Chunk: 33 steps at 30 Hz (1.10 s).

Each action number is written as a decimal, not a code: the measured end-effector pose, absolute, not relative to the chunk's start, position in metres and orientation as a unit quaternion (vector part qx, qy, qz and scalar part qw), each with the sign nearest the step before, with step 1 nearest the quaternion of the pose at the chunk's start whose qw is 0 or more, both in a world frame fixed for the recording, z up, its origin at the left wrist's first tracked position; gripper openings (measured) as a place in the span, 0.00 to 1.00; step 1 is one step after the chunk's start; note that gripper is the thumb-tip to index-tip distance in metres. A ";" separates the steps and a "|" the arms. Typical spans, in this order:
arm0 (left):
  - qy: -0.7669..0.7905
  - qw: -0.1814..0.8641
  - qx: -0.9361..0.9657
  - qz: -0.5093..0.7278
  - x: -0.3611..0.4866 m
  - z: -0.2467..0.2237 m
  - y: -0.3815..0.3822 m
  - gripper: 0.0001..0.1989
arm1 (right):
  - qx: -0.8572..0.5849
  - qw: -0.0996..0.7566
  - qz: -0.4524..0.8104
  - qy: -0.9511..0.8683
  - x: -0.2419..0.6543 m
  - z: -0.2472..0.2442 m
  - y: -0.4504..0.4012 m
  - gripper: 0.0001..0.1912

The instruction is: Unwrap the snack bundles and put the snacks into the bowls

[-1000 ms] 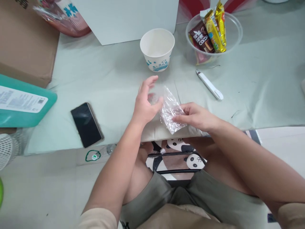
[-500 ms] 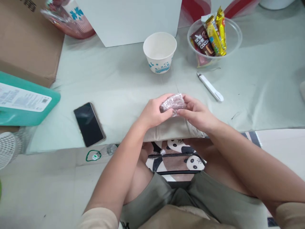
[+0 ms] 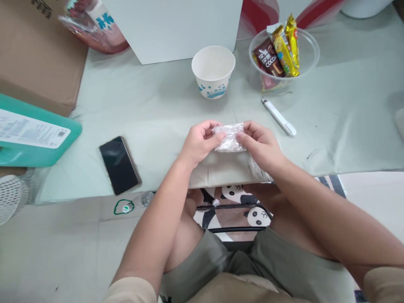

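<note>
Between my two hands is a small packet in clear, crinkled plastic wrap (image 3: pixel 231 139), held just above the table near its front edge. My left hand (image 3: pixel 202 141) pinches its left end, thumb on top. On the opposite end, my right hand (image 3: pixel 260 142) grips with thumb and fingers. The contents look whitish under the glare, and I cannot make out what they are. Beyond the packet stands a white paper cup (image 3: pixel 213 69) with blue print, upright. A white utility knife (image 3: pixel 278 117) lies to the right of it.
A clear plastic bowl (image 3: pixel 311 59) with several wrapped snacks stands at the back right. A phone (image 3: pixel 120 165) lies at left, near a green jug (image 3: pixel 38 130) and a cardboard box (image 3: pixel 41 54). A white panel (image 3: pixel 176 29) rises behind the cup.
The packet has turned in my hands, so a flatter, whiter face now shows instead of its pinkish side. Both thumbs have moved up onto it.
</note>
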<state>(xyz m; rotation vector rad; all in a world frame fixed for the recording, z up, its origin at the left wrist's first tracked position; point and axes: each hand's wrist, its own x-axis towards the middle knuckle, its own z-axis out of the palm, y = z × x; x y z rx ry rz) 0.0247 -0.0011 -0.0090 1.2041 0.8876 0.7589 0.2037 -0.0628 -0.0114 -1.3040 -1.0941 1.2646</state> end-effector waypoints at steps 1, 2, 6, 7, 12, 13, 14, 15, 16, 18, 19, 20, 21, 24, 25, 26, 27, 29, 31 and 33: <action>0.395 0.671 0.527 0.340 0.025 -0.010 -0.001 0.16 | -0.532 0.489 0.527 -0.446 0.203 -0.012 -0.063 0.18; 0.395 0.672 0.524 0.342 0.025 -0.010 -0.001 0.16 | -0.526 0.486 0.536 -0.447 0.203 -0.012 -0.064 0.19; 0.392 0.683 0.514 0.341 0.024 -0.007 0.000 0.17 | -0.528 0.457 0.544 -0.465 0.197 -0.012 -0.061 0.23; 0.389 0.687 0.508 0.345 0.024 -0.006 0.001 0.17 | -0.531 0.454 0.543 -0.465 0.196 -0.012 -0.059 0.22; 0.386 0.676 0.501 0.377 0.019 -0.006 0.009 0.25 | -0.531 0.425 0.535 -0.501 0.191 -0.001 -0.040 0.18; 0.389 0.673 0.501 0.380 0.017 -0.007 0.011 0.26 | -0.539 0.411 0.518 -0.522 0.192 0.002 -0.036 0.17; 0.391 0.671 0.498 0.386 0.015 -0.007 0.012 0.27 | -0.546 0.396 0.497 -0.545 0.193 0.005 -0.032 0.15; 0.390 0.670 0.494 0.394 0.014 -0.008 0.013 0.27 | -0.550 0.382 0.478 -0.568 0.194 0.008 -0.027 0.14; 0.385 0.671 0.487 0.405 0.012 -0.008 0.014 0.26 | -0.549 0.368 0.464 -0.590 0.196 0.012 -0.021 0.13; 0.378 0.672 0.463 0.437 0.011 -0.007 0.016 0.25 | -0.545 0.336 0.436 -0.632 0.200 0.022 -0.007 0.11; 0.379 0.672 0.445 0.454 0.010 -0.007 0.017 0.25 | -0.551 0.322 0.411 -0.651 0.202 0.030 0.002 0.09; 0.386 0.671 0.426 0.468 0.009 -0.006 0.018 0.24 | -0.564 0.312 0.375 -0.666 0.204 0.038 0.012 0.07; 0.398 0.668 0.407 0.480 0.008 -0.005 0.019 0.23 | -0.585 0.309 0.326 -0.675 0.205 0.048 0.023 0.05; 0.428 0.650 0.384 0.496 0.004 -0.002 0.022 0.18 | -0.651 0.311 0.198 -0.663 0.208 0.081 0.057 0.15; 0.432 0.645 0.387 0.498 0.002 -0.002 0.022 0.16 | -0.668 0.286 0.177 -0.664 0.207 0.091 0.068 0.17; 0.433 0.640 0.393 0.499 0.001 -0.002 0.022 0.15 | -0.686 0.247 0.156 -0.667 0.206 0.099 0.079 0.17; 0.433 0.637 0.399 0.498 0.000 -0.001 0.022 0.15 | -0.699 0.202 0.138 -0.672 0.203 0.105 0.089 0.17; 0.434 0.633 0.409 0.493 -0.002 -0.001 0.021 0.15 | -0.710 0.118 0.121 -0.684 0.195 0.111 0.106 0.19; 0.432 0.636 0.414 0.487 -0.002 -0.001 0.020 0.16 | -0.706 0.044 0.125 -0.696 0.186 0.109 0.120 0.21; 0.425 0.642 0.418 0.483 -0.002 -0.001 0.019 0.17 | -0.701 -0.020 0.125 -0.702 0.177 0.101 0.132 0.21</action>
